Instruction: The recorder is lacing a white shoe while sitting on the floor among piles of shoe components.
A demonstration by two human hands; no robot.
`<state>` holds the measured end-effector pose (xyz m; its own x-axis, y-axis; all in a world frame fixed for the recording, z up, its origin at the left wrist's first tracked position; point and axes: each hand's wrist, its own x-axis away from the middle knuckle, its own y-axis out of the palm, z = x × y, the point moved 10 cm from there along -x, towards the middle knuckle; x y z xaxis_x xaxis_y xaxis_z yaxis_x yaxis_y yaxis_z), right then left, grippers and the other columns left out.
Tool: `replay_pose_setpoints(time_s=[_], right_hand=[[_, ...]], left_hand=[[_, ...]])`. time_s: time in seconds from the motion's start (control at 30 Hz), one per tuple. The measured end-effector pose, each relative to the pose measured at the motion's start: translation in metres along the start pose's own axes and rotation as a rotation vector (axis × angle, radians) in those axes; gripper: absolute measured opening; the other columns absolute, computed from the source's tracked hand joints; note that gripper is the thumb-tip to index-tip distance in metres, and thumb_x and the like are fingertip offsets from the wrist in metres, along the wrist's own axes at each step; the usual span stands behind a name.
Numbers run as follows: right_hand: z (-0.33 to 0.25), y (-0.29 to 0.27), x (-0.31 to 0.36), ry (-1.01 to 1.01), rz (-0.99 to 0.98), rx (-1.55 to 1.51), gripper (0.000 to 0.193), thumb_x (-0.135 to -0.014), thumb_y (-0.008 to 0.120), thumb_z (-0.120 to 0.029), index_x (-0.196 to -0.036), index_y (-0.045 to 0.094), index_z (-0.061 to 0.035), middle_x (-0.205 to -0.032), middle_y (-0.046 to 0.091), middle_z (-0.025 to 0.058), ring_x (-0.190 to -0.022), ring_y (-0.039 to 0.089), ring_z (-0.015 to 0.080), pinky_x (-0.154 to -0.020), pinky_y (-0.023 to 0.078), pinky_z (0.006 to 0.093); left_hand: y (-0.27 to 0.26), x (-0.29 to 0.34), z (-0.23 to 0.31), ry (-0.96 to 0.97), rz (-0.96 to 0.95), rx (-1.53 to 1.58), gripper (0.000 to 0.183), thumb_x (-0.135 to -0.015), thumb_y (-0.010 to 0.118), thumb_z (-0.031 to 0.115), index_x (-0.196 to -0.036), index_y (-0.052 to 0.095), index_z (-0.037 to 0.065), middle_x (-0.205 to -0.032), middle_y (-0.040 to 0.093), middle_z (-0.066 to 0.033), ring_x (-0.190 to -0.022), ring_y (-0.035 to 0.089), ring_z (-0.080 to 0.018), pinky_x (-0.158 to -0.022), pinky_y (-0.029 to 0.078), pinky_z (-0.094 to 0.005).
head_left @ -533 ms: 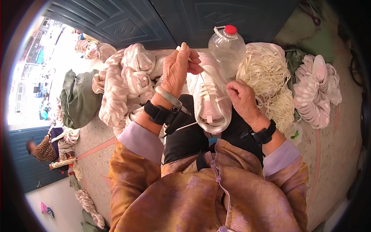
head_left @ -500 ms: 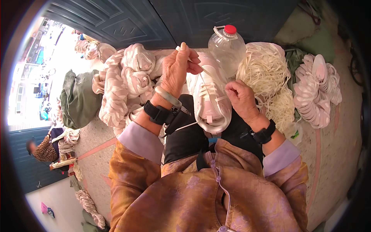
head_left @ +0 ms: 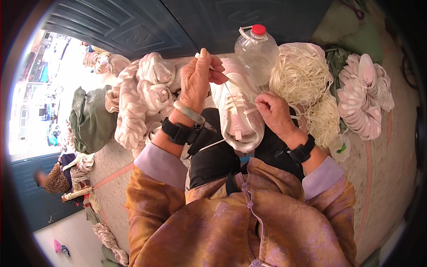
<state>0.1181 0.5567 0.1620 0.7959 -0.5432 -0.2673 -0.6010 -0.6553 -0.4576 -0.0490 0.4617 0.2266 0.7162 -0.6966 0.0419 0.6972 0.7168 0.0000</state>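
Observation:
A white and pale pink sneaker point(head_left: 238, 120) rests between my knees, its toe pointing away from me and its heel opening toward me. A flat white shoelace point(head_left: 234, 83) crosses its tongue through part of the eyelets. My left hand point(head_left: 199, 80), raised at the shoe's left side, is closed in a pinch on this lace; a lace tip pokes out above the fingertips. My right hand point(head_left: 276, 112) is closed beside the eyelets on the right, fingertips pinched at the lace. A strand of lace shows past that hand's outer side. Another lace end trails left from the heel.
A clear jug with a red cap point(head_left: 258, 46) stands beyond the shoe. Heaps of white laces point(head_left: 302, 73) and stacked pink-white shoe pieces point(head_left: 362, 98) lie right. Bundled shoe uppers point(head_left: 142, 95) and a green sack point(head_left: 90, 118) lie left. Another person point(head_left: 55, 178) sits far left.
The view has shifted slightly. My right hand has moved in a little closer to the eyelets, and a strand of lace now shows more plainly beyond it. My left hand keeps its pinch.

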Motion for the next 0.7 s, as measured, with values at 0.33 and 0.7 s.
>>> replay_pose_setpoints(time_s=[0.33,0.7], right_hand=[[-0.023,0.022,0.001,-0.111,-0.048,0.135,0.003,-0.075,0.059,-0.008,-0.078,0.061,-0.0081,-0.074,0.058,0.0087,-0.073,0.059,0.0304,-0.061,0.046,0.0390],[-0.055,0.032,0.005,-0.311,-0.050,0.369,0.007,-0.074,0.059,-0.008,-0.080,0.055,-0.0085,-0.073,0.053,0.0080,-0.070,0.054,0.0293,-0.065,0.040,0.0395]], left_hand=[[-0.002,-0.002,-0.001,0.015,0.013,0.031,0.048,-0.098,0.040,0.040,-0.086,0.059,-0.003,-0.079,0.061,-0.0110,-0.064,0.061,-0.0185,-0.063,0.051,-0.0301],[-0.008,-0.002,-0.002,0.032,0.029,0.071,0.049,-0.098,0.040,0.040,-0.086,0.059,-0.003,-0.079,0.060,-0.0112,-0.062,0.060,-0.0187,-0.061,0.050,-0.0302]])
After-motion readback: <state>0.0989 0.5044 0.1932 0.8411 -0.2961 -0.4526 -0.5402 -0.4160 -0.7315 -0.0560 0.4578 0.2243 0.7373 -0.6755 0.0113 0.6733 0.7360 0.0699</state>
